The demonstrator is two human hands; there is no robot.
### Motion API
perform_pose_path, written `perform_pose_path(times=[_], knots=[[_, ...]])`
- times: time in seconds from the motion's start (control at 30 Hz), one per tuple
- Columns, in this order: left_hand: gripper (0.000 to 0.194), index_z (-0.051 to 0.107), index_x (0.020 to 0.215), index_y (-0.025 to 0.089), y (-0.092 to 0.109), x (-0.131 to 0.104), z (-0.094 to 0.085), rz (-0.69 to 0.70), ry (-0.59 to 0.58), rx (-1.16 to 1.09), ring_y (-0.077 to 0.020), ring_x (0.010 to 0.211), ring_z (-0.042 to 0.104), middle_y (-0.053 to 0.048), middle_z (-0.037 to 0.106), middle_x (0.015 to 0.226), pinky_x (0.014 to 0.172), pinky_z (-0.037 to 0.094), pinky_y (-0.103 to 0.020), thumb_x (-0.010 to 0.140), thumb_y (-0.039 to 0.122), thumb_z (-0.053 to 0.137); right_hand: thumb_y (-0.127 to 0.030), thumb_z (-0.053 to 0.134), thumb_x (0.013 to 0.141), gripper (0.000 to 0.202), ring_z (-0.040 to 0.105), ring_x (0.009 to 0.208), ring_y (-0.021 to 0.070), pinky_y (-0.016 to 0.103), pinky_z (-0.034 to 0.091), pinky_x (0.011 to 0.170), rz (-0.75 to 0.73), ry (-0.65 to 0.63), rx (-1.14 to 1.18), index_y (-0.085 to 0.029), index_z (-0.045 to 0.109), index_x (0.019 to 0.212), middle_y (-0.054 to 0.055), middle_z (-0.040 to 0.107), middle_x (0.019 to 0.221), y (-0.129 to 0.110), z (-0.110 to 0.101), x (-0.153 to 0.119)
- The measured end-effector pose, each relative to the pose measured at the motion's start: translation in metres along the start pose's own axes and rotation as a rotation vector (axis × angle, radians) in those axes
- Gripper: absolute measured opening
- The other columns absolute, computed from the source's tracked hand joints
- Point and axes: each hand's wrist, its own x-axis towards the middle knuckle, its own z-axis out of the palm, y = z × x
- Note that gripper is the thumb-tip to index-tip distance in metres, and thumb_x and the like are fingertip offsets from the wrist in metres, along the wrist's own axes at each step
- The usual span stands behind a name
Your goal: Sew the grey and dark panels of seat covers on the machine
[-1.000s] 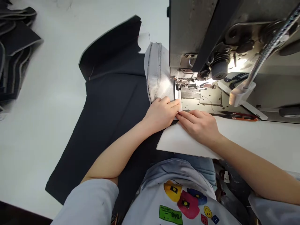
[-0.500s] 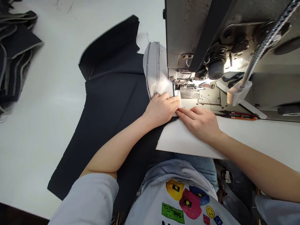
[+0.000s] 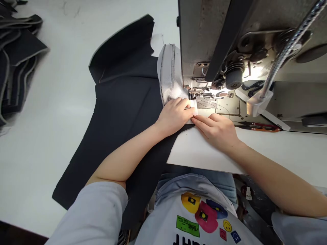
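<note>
A large dark fabric piece (image 3: 127, 109) lies on the table with a light grey fabric piece (image 3: 168, 73) joined along its right side. The grey piece runs under the presser foot (image 3: 192, 94) of a sewing machine (image 3: 201, 37). My left hand (image 3: 175, 114) lies over the grey fabric just in front of the foot, fingers bent and closed on it. At the fabric's right edge, my right hand (image 3: 216, 131) has its fingers pressed together, touching the left fingertips and pinching that edge. A small white strip (image 3: 194, 106) shows beside the left fingers.
Several dark fabric pieces (image 3: 22, 58) are piled at the far left of the white table (image 3: 61, 112). Thread snips (image 3: 263, 127) with orange handles lie on the machine bed to the right. A lamp on a braided flexible neck (image 3: 283, 51) hangs over the bed.
The fabric and my left hand have shifted slightly toward the presser foot. The left fingers now bend more, nearer the foot. My right hand stays at the edge.
</note>
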Motion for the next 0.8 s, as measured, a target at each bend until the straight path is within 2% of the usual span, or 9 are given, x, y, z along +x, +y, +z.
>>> perform_pose_path(times=[0.17, 0.3, 0.5, 0.67, 0.8], knots=[[0.021, 0.071, 0.086, 0.020, 0.002, 0.000, 0.002, -0.007, 0.020, 0.028, -0.0188, 0.072, 0.048, -0.004, 0.058, 0.079, 0.060, 0.032, -0.032, 0.096, 0.018, 0.052, -0.012, 0.060, 0.095, 0.022, 0.043, 0.067, 0.0140, 0.029, 0.037, 0.061, 0.008, 0.034, 0.003, -0.021, 0.077, 0.105, -0.006, 0.078, 0.111, -0.001, 0.000, 0.001], [0.021, 0.073, 0.086, 0.019, 0.003, 0.001, -0.001, -0.009, 0.029, 0.006, -0.0191, 0.073, 0.049, -0.004, 0.059, 0.077, 0.059, 0.031, -0.032, 0.094, 0.016, 0.053, -0.013, 0.059, 0.096, 0.023, 0.044, 0.068, 0.0143, 0.030, 0.037, 0.061, 0.030, -0.001, 0.018, -0.021, 0.077, 0.107, -0.005, 0.078, 0.112, -0.001, 0.001, -0.001], [0.025, 0.073, 0.082, 0.019, 0.002, 0.003, -0.005, -0.035, -0.033, -0.029, -0.0208, 0.074, 0.049, -0.006, 0.057, 0.076, 0.058, 0.030, -0.034, 0.095, 0.020, 0.051, -0.014, 0.055, 0.098, 0.027, 0.045, 0.069, 0.0139, 0.031, 0.034, 0.062, 0.045, -0.016, 0.043, -0.022, 0.077, 0.110, -0.002, 0.077, 0.115, -0.002, 0.003, -0.002], [0.026, 0.075, 0.087, 0.019, -0.001, 0.007, -0.004, -0.051, -0.059, -0.054, -0.0227, 0.078, 0.052, -0.007, 0.058, 0.077, 0.063, 0.035, -0.036, 0.093, 0.018, 0.050, -0.016, 0.051, 0.100, 0.030, 0.046, 0.069, 0.0144, 0.031, 0.034, 0.062, 0.104, -0.120, 0.053, -0.025, 0.076, 0.114, -0.001, 0.076, 0.118, -0.001, 0.005, -0.001], [0.028, 0.075, 0.086, 0.019, -0.006, 0.012, -0.002, -0.034, -0.054, -0.033, -0.0232, 0.080, 0.053, -0.007, 0.059, 0.078, 0.063, 0.034, -0.035, 0.094, 0.018, 0.048, -0.016, 0.052, 0.099, 0.031, 0.047, 0.073, 0.0146, 0.031, 0.033, 0.062, 0.111, -0.117, 0.065, -0.025, 0.074, 0.119, 0.001, 0.075, 0.117, 0.002, 0.008, 0.000]])
